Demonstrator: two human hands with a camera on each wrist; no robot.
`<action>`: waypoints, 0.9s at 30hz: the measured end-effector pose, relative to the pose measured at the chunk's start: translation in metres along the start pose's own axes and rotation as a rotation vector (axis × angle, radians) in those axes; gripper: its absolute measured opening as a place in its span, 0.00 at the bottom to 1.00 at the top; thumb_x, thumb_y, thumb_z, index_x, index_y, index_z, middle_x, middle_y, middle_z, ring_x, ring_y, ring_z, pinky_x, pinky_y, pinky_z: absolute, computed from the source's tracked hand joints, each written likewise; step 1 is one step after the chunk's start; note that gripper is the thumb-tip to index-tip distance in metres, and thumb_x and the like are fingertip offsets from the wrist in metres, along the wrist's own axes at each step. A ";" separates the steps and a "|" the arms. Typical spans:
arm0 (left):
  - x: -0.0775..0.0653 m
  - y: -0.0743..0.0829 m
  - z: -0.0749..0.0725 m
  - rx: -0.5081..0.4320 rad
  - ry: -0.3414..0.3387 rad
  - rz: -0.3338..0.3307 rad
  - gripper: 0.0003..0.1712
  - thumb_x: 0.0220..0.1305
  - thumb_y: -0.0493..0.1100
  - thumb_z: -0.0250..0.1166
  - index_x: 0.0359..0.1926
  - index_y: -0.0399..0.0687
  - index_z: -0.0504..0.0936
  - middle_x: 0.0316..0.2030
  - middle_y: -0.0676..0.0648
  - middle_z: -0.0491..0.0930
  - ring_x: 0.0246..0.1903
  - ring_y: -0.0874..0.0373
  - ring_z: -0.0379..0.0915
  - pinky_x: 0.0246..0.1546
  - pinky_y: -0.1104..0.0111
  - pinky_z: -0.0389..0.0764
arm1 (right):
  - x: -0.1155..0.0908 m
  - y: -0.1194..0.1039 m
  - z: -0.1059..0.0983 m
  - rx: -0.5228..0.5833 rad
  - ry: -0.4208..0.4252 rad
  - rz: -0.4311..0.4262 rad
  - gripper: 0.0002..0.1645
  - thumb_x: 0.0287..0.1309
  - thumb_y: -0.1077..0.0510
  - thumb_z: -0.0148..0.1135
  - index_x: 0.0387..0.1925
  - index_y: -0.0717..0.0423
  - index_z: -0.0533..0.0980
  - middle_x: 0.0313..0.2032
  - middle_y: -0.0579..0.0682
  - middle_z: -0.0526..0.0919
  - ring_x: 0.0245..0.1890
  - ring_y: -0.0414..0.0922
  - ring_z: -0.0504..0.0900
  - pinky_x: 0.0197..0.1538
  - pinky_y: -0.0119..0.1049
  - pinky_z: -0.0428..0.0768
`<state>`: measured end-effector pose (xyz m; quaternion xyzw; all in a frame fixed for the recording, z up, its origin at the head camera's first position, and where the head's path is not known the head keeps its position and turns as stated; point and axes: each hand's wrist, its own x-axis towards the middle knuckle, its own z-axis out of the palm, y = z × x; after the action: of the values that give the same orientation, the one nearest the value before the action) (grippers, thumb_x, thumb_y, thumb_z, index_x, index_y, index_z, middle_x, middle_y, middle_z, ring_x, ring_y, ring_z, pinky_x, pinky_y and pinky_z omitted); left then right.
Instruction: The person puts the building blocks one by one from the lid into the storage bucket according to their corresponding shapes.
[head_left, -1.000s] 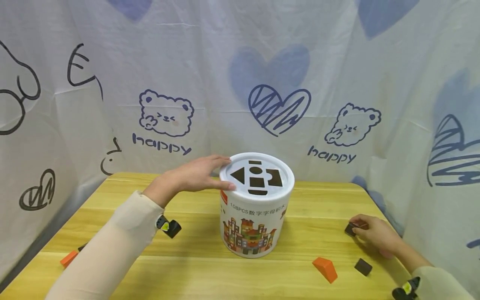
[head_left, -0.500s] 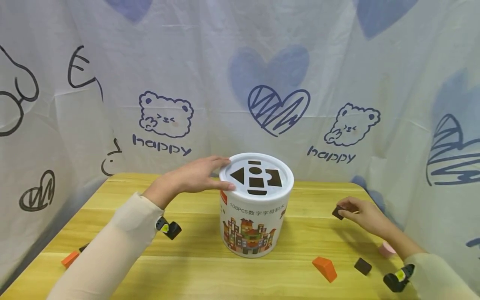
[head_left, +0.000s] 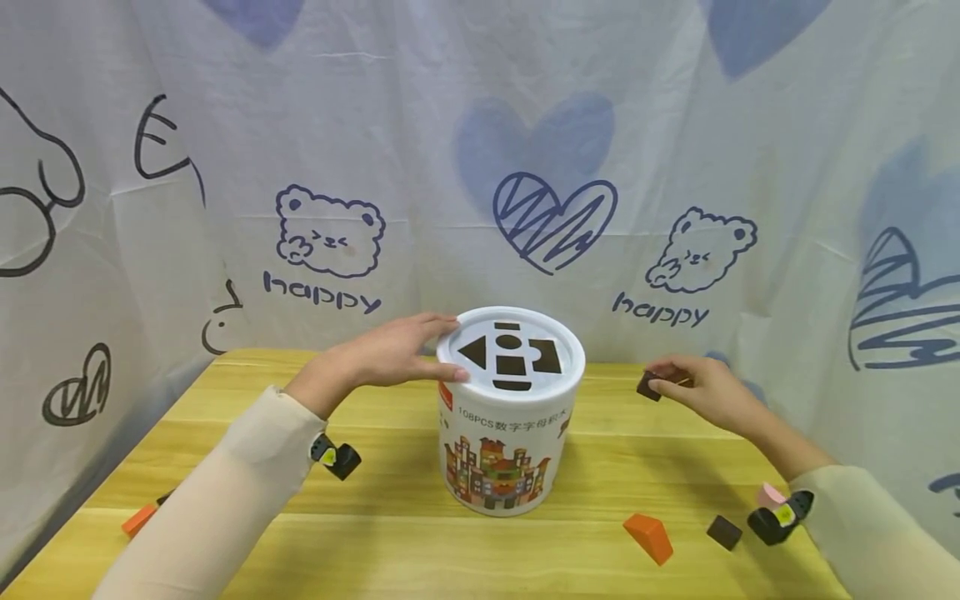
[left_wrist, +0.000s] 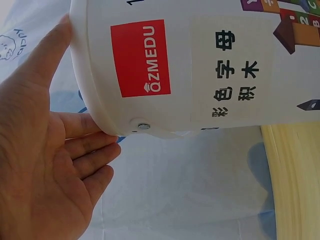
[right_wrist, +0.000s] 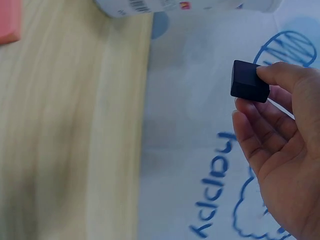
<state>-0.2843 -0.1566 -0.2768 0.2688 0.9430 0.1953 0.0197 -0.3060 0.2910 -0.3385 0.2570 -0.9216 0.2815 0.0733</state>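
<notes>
A white toy-block bucket [head_left: 498, 442] stands upright on the table, its lid [head_left: 553, 387] cut with shaped holes. My left hand [head_left: 390, 350] rests against the left side of the lid's rim. In the left wrist view, that hand's fairly straight thumb and fingers [left_wrist: 92, 142] touch the rim beside a red label [left_wrist: 141, 57]. To the right of the bucket, my right hand [head_left: 708, 387] pinches a small dark block [head_left: 649, 386] above the table. The right wrist view shows this block [right_wrist: 250, 81] between thumb and fingertips.
On the wooden table [head_left: 360, 533], an orange block [head_left: 651, 537], a dark block [head_left: 723, 532] and a pink block [head_left: 771, 497] lie at right. Another orange block [head_left: 138, 521] lies at left, partly behind the sleeve. A printed curtain [head_left: 442, 167] hangs around the table.
My right hand has lifted the dark block from the table's right side and carried it leftward toward the bucket. The pink block has come into view. My left hand stays at the rim.
</notes>
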 end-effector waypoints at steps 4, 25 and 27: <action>0.000 -0.001 0.001 -0.003 0.002 -0.002 0.60 0.51 0.78 0.61 0.74 0.46 0.59 0.73 0.43 0.56 0.70 0.44 0.54 0.68 0.45 0.58 | 0.013 -0.017 -0.007 0.014 -0.010 -0.015 0.18 0.67 0.54 0.61 0.51 0.61 0.79 0.41 0.50 0.85 0.42 0.48 0.83 0.47 0.44 0.84; -0.002 0.003 0.002 0.022 0.015 -0.017 0.60 0.50 0.79 0.60 0.74 0.46 0.60 0.72 0.43 0.58 0.69 0.44 0.56 0.67 0.45 0.59 | 0.083 -0.104 -0.011 0.020 0.002 -0.141 0.17 0.67 0.54 0.61 0.53 0.58 0.79 0.43 0.51 0.84 0.44 0.47 0.80 0.51 0.46 0.81; -0.001 0.004 0.002 0.021 0.015 -0.013 0.60 0.50 0.78 0.61 0.74 0.46 0.60 0.72 0.43 0.58 0.69 0.44 0.56 0.67 0.45 0.59 | 0.090 -0.110 -0.008 0.027 0.001 -0.151 0.17 0.67 0.55 0.61 0.53 0.59 0.79 0.43 0.51 0.84 0.45 0.48 0.81 0.51 0.46 0.81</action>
<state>-0.2813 -0.1537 -0.2774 0.2612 0.9469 0.1872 0.0109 -0.3270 0.1787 -0.2536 0.3267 -0.8956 0.2877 0.0911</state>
